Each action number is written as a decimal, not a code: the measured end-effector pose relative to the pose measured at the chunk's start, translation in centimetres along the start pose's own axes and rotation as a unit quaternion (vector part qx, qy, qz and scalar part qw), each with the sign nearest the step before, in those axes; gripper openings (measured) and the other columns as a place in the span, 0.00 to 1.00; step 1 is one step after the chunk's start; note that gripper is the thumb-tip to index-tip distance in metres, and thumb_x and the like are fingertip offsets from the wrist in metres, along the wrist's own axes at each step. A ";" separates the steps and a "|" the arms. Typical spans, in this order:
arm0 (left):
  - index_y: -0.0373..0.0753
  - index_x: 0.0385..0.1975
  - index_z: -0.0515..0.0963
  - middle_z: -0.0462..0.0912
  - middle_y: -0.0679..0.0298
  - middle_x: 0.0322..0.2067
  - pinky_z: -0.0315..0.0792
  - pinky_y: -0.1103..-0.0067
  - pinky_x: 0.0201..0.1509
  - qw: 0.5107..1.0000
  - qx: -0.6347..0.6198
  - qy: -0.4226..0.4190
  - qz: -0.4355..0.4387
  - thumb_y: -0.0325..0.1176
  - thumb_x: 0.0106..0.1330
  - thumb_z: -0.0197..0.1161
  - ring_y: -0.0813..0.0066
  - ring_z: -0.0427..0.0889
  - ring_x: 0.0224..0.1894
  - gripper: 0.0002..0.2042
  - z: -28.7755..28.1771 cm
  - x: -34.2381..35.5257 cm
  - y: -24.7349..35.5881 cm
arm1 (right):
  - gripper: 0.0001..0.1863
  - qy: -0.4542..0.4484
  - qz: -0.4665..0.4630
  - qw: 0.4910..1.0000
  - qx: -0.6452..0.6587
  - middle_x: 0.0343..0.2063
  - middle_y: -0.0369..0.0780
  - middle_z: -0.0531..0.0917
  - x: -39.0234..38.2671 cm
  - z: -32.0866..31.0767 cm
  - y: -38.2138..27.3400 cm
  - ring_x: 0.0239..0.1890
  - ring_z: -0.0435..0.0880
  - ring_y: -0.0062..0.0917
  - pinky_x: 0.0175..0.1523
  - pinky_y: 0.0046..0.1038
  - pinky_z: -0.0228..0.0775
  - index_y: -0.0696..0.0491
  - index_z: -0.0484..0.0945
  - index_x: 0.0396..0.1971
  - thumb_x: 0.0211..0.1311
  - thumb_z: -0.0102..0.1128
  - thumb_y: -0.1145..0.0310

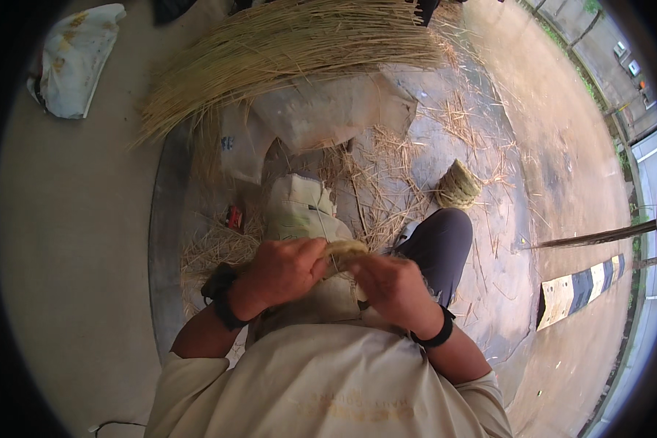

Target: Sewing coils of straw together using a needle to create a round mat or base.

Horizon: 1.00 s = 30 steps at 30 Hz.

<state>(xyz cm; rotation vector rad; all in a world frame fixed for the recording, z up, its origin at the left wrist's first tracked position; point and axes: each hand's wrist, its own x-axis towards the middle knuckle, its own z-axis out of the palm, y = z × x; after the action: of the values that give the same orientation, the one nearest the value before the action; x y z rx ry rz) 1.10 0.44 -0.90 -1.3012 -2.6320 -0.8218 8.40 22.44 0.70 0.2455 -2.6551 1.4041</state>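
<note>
Holding straw (347, 250): left hand (283, 269), right hand (396, 288)

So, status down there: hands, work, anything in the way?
Left hand closed on straw piece. Right hand beside it, blurred. Nothing visibly blocking; loose straw lies beyond both hands.

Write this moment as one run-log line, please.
left hand: grips straw piece; right hand: at it, blurred; woven item: on sheet; stalks: ahead

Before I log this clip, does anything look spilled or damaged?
Loose straw litters the grey sheet around the person's legs, unlike the straw bundle at the top; the white sack at upper left is stained.
</note>
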 end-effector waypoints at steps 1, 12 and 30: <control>0.40 0.36 0.77 0.83 0.59 0.24 0.80 0.65 0.29 0.999 0.014 -0.028 0.019 0.34 0.65 0.68 0.59 0.87 0.26 0.08 -0.2 0.2 0.3 | 0.08 0.053 -0.020 0.998 -0.021 0.26 0.45 0.86 0.2 -0.2 0.1 0.31 0.87 0.46 0.39 0.42 0.80 0.54 0.84 0.33 0.68 0.66 0.65; 0.41 0.33 0.77 0.81 0.62 0.22 0.79 0.66 0.28 0.990 -0.018 -0.067 0.122 0.36 0.65 0.68 0.63 0.86 0.25 0.08 1.0 0.3 2.4 | 0.06 -0.008 0.134 0.970 0.201 0.29 0.43 0.85 3.5 -1.4 2.4 0.31 0.85 0.31 0.38 0.32 0.76 0.56 0.85 0.41 0.72 0.62 0.71; 0.39 0.41 0.79 0.85 0.47 0.29 0.78 0.55 0.34 0.958 0.175 -0.121 -0.192 0.35 0.69 0.63 0.43 0.85 0.32 0.08 -11.6 -6.2 -10.9 | 0.07 0.080 0.093 0.919 -0.375 0.25 0.51 0.82 -11.0 -22.2 13.3 0.24 0.82 0.48 0.29 0.43 0.71 0.57 0.80 0.33 0.71 0.56 0.72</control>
<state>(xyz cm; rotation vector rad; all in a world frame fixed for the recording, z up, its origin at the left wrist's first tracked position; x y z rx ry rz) -4.98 -15.20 2.44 -0.8601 -3.0920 -0.2086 17.25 49.13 0.31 -0.1994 -2.8840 0.3211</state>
